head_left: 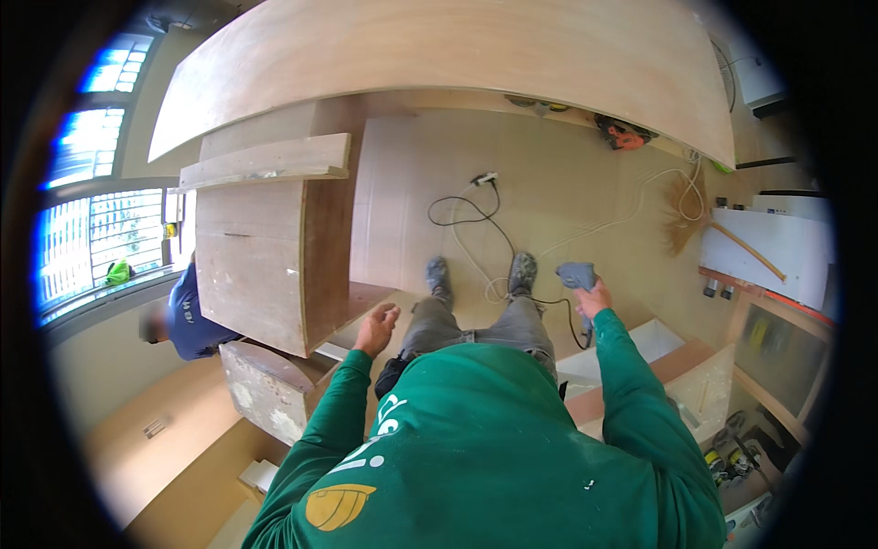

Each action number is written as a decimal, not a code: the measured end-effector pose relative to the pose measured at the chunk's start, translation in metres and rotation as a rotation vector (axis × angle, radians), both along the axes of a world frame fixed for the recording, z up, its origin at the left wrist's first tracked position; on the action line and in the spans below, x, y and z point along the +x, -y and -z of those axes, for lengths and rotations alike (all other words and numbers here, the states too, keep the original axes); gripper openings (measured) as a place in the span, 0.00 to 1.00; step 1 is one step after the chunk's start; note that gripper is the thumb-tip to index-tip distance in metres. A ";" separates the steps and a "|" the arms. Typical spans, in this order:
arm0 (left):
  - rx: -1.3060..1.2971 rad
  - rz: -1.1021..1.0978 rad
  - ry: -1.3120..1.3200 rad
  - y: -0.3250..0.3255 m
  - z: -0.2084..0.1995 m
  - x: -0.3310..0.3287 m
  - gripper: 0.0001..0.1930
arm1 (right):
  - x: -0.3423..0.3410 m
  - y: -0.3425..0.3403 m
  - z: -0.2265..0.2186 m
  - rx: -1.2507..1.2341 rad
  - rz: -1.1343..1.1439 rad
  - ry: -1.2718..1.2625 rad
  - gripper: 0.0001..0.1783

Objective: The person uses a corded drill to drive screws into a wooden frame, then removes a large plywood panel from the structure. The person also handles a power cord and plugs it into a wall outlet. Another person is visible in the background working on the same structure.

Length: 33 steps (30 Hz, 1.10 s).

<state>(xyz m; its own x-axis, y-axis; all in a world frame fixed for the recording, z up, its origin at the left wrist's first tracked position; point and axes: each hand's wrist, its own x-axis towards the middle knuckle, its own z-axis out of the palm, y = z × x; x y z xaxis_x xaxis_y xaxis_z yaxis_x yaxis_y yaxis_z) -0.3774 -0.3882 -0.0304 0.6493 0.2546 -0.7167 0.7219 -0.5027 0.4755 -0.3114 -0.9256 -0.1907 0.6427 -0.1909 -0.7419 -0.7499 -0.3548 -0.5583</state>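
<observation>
Gripping the grey corded tool point(575, 274), likely rigid, fairly heavy and best held by its handle point(586, 324), the right hand point(594, 299) is closed, the left hand point(376, 330) empty, half-open.

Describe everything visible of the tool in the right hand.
The tool is grey, its casing plastic-looking, with a bulky head pointing leftward and a narrower handle. The person's right hand grips it, above the floor. A dark cord appears to join the handle's lower end. Finer details are too small to tell.
</observation>
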 end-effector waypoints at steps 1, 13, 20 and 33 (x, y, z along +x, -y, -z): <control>-0.003 0.022 -0.024 -0.009 0.006 -0.006 0.28 | -0.011 0.001 0.012 -0.014 0.019 -0.040 0.32; 0.070 0.301 0.021 -0.099 -0.001 0.063 0.27 | -0.167 -0.070 -0.037 -0.135 0.167 -0.178 0.31; 0.052 0.428 -0.015 -0.112 0.008 0.058 0.26 | -0.148 -0.113 -0.056 -0.388 -0.104 0.050 0.36; 0.164 0.591 -0.350 -0.059 0.043 0.021 0.33 | -0.129 -0.112 0.116 -0.240 -0.076 -0.112 0.38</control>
